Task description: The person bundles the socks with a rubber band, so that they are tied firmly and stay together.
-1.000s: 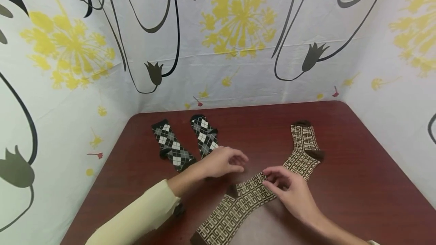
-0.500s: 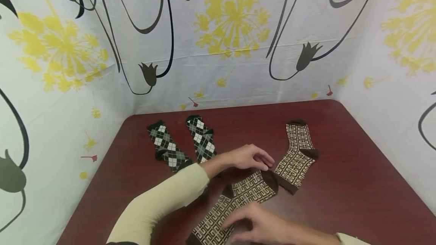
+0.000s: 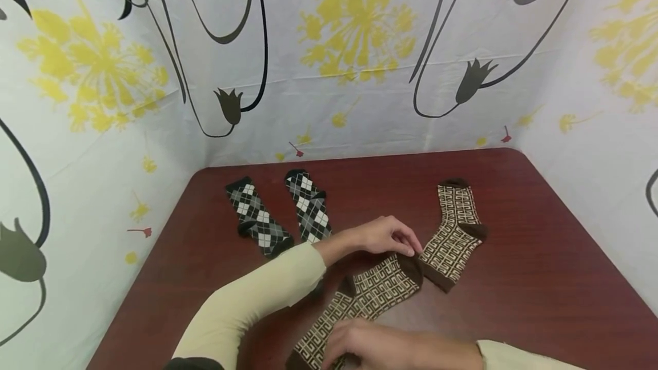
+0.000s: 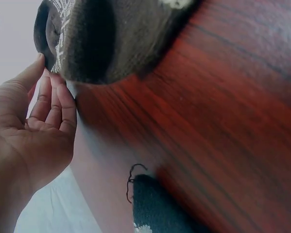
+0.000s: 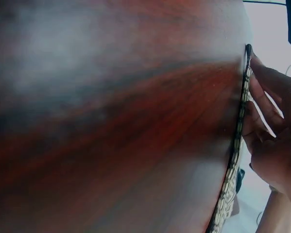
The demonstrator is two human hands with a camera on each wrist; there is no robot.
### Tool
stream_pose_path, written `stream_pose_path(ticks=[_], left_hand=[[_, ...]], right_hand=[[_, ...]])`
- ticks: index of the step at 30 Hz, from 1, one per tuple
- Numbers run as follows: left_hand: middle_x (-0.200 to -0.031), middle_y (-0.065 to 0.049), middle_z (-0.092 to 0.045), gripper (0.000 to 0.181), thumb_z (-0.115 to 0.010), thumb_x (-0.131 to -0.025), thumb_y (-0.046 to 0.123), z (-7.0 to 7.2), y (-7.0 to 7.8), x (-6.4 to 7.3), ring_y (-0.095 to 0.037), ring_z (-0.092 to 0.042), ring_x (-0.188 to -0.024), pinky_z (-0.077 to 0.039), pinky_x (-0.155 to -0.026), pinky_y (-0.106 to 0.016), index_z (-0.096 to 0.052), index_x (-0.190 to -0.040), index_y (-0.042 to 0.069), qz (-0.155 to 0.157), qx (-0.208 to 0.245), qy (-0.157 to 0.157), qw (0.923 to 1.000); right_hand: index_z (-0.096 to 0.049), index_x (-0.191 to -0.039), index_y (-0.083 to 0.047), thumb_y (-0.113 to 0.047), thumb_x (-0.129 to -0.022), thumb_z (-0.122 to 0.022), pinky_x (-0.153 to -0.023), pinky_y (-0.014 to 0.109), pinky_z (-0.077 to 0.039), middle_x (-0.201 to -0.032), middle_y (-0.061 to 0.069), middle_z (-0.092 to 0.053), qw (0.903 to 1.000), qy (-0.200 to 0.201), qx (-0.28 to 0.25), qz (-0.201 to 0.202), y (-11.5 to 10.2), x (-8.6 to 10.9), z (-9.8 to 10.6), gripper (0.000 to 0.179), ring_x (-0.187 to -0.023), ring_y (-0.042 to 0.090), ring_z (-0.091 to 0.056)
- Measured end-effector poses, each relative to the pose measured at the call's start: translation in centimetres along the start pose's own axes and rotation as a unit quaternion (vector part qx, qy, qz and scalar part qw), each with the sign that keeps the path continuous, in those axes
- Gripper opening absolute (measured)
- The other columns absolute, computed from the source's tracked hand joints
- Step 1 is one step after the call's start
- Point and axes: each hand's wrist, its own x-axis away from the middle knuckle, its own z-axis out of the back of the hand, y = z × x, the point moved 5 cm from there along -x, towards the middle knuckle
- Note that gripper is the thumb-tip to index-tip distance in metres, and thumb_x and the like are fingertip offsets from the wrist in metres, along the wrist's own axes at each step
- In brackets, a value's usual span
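No readable text — nor numbers or signs.

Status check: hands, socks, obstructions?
Left hand where brown socks meet, grip unclear. Right hand on near brown sock, grip unclear. Left arm partly hides one argyle sock.

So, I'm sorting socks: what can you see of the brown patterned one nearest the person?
The near sock looks knitted, with a cream-and-brown geometric pattern and plain dark-brown toe, heel and cuff. It lies diagonally on the table, cuff nearest the head camera. The left hand is at its toe; the right hand touches it near the cuff.
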Motion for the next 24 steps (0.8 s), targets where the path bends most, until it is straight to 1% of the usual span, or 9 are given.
stream_pose_path(ticks=[2,5,8,11,14,18,21,24], left_hand=[[-0.105,0.010,-0.078,0.018,-0.070,-0.104,0.013,0.0,0.0,-0.1,0.006,-0.068,-0.095,-0.052,-0.089,-0.014,-0.080,-0.120,0.011,0.003,-0.023,-0.003,0.9997],[-0.105,0.014,-0.077,0.019,-0.070,-0.105,0.018,-0.2,0.0,-0.1,0.009,-0.067,-0.095,-0.051,-0.088,-0.012,-0.080,-0.121,0.016,0.007,-0.058,-0.013,0.9982],[-0.105,0.017,-0.076,0.017,-0.071,-0.104,0.021,-0.5,0.2,-0.2,0.011,-0.065,-0.095,-0.049,-0.088,-0.010,-0.080,-0.119,0.019,0.005,-0.087,-0.021,0.9960],[-0.104,0.018,-0.076,0.015,-0.072,-0.104,0.023,-0.5,0.4,-0.2,0.013,-0.064,-0.094,-0.048,-0.088,-0.009,-0.081,-0.115,0.020,0.000,-0.110,-0.015,0.9938],[-0.102,0.019,-0.075,0.013,-0.071,-0.105,0.023,-0.3,0.5,0.0,0.013,-0.064,-0.092,-0.047,-0.088,-0.010,-0.081,-0.112,0.021,0.007,-0.122,-0.004,0.9925],[-0.100,0.018,-0.074,0.013,-0.068,-0.107,0.025,0.5,0.4,0.6,0.009,-0.064,-0.094,-0.048,-0.089,-0.013,-0.079,-0.112,0.021,0.032,-0.112,0.016,0.9930],[-0.101,0.017,-0.074,0.014,-0.066,-0.108,0.028,1.4,0.1,1.4,0.006,-0.065,-0.095,-0.049,-0.090,-0.015,-0.078,-0.112,0.022,0.044,-0.109,0.042,0.9922],[-0.102,0.016,-0.074,0.015,-0.065,-0.108,0.031,2.6,-0.2,2.5,0.004,-0.066,-0.095,-0.050,-0.090,-0.018,-0.077,-0.113,0.022,0.052,-0.114,0.079,0.9890]], right_hand=[[-0.080,-0.117,-0.013,0.004,-0.093,-0.075,-0.096,0.009,-0.044,-0.110,-0.007,-0.076,0.9999,0.001,0.012,0.005,0.0,-0.2,-0.1,0.030,-0.111,-0.007,-0.059],[-0.080,-0.114,-0.012,0.012,-0.084,-0.076,-0.092,0.007,-0.044,-0.105,-0.006,-0.076,0.9999,0.004,0.011,0.004,0.0,-0.5,-0.2,0.038,-0.104,-0.009,-0.059],[-0.081,-0.111,-0.012,0.009,-0.084,-0.078,-0.090,0.006,-0.044,-0.100,-0.007,-0.075,0.9998,0.008,0.020,0.002,0.0,-0.6,-0.3,0.035,-0.100,-0.010,-0.058],[-0.081,-0.105,-0.014,0.004,-0.086,-0.079,-0.088,0.005,-0.044,-0.097,-0.008,-0.075,0.9997,0.010,0.022,-0.005,-0.1,-0.6,-0.4,0.026,-0.098,-0.012,-0.057],[-0.081,-0.097,-0.016,-0.001,-0.086,-0.081,-0.084,0.004,-0.044,-0.091,-0.010,-0.072,0.9994,0.014,0.032,-0.004,-0.2,-0.6,-0.5,0.019,-0.092,-0.014,-0.054],[-0.077,-0.087,-0.018,-0.002,-0.084,-0.081,-0.077,0.003,-0.042,-0.082,-0.012,-0.066,0.9983,0.020,0.055,0.010,-0.5,-0.4,-0.5,0.017,-0.083,-0.015,-0.047],[-0.073,-0.084,-0.019,-0.002,-0.084,-0.081,-0.076,0.002,-0.041,-0.080,-0.013,-0.063,0.9976,0.020,0.066,0.009,-0.6,0.1,-0.2,0.019,-0.083,-0.015,-0.045],[-0.071,-0.083,-0.021,-0.002,-0.083,-0.081,-0.079,0.002,-0.040,-0.082,-0.015,-0.062,0.9965,0.024,0.081,0.002,-0.7,0.8,0.3,0.021,-0.085,-0.013,-0.047]])
